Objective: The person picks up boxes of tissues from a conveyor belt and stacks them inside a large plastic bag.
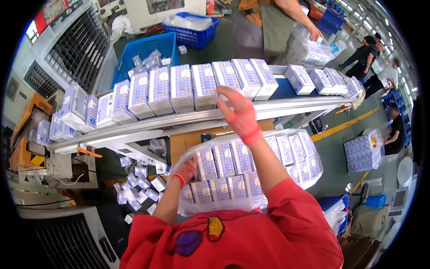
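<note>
Upper centre: the right hand [239, 114], fingers spread, hangs at blue-and-white rectangular packs [182, 89] standing on the metal-railed conveyor [286, 106]; contact unclear. Lower centre: the left hand [185, 172], partly curled, apparently steadies the left side of the pack-filled clear plastic bag [239, 204].

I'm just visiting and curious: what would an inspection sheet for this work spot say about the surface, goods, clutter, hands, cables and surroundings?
Surface: a conveyor with metal rails runs across the view.
Goods: patterned packs stand along the conveyor; more packs fill a clear bag in front of the person.
Clutter: loose small packs lie heaped at lower left; a blue bin stands beyond the conveyor.
Hands: left hand at the bagged packs' left end, grip unclear; right hand raised, fingers apart, contact unclear.
Cables: a pale cable curves at far left.
Surroundings: a co-worker's hand is at wrapped packs; other people at right.
</note>
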A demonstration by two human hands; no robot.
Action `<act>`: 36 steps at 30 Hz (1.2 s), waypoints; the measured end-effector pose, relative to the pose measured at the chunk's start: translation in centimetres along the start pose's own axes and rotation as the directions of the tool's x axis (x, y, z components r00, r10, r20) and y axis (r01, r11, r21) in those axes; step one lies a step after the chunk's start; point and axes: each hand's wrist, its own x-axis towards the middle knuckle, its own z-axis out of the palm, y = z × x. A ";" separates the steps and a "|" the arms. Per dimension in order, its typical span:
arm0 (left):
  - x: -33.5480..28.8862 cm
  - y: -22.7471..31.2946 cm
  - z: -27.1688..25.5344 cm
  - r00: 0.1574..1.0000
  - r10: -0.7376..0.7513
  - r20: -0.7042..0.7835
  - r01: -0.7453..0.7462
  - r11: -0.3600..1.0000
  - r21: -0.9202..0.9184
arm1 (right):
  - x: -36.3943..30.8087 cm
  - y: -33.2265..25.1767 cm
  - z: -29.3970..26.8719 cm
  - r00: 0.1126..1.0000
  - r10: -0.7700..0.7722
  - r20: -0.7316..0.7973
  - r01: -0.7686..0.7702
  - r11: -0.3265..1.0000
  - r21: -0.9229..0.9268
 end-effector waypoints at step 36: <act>-0.6 -3.3 -5.5 0.990 0.044 0.137 0.144 -0.256 -0.956 | -13.6 -2.2 8.4 0.773 0.479 0.415 -0.494 0.866 -0.078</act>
